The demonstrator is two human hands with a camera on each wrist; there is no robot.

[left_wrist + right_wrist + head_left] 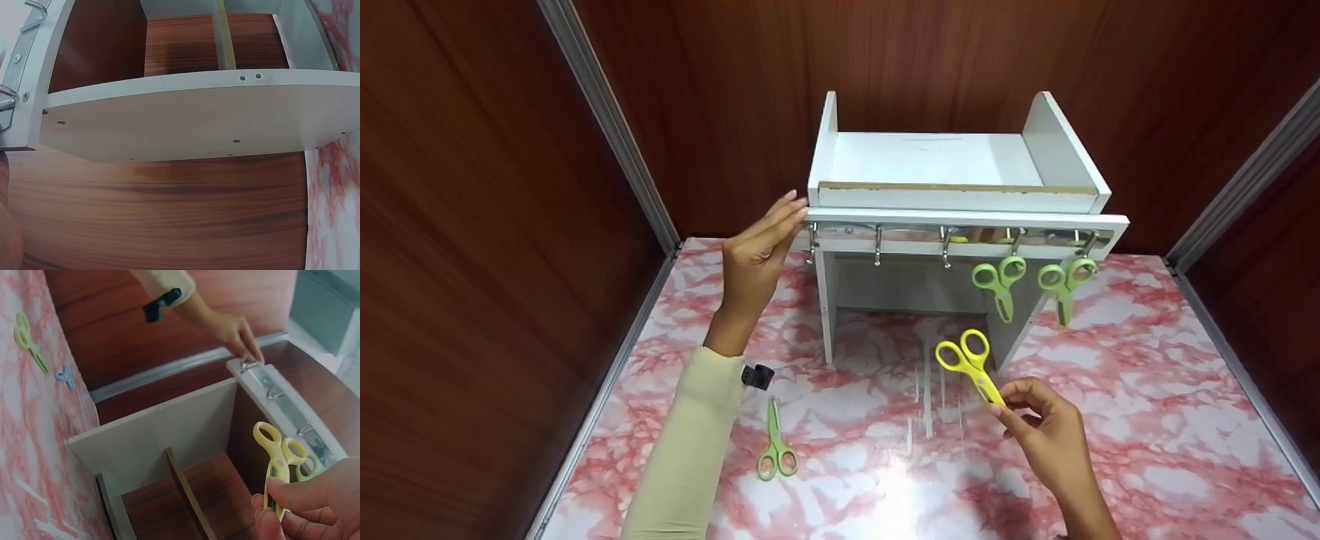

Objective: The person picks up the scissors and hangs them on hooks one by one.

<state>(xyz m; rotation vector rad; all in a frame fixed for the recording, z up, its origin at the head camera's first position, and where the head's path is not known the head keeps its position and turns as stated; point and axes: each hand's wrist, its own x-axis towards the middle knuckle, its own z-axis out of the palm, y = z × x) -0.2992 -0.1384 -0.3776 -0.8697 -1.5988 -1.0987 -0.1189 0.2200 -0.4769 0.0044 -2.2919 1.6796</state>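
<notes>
Yellow scissors (973,361) are pinched by the blade end in my right hand (1054,435), handle loops pointing up and away, in front of the white shelf unit (934,199). My left hand (757,255) rests its fairly straight fingers on the left end of the hook rail (847,216). Two pairs of green scissors, one (1001,285) beside the other (1065,289), hang by a loop from the two rightmost hooks. In the right wrist view the yellow scissors (275,453) sit between thumb and fingers, and the left hand (233,332) touches the rail's end.
Another pair of green scissors (775,442) lies on the red-and-white marbled table (855,495) at the left. A small blue object (66,377) lies near them in the right wrist view. Brown wood-grain panels (720,97) enclose the back and sides.
</notes>
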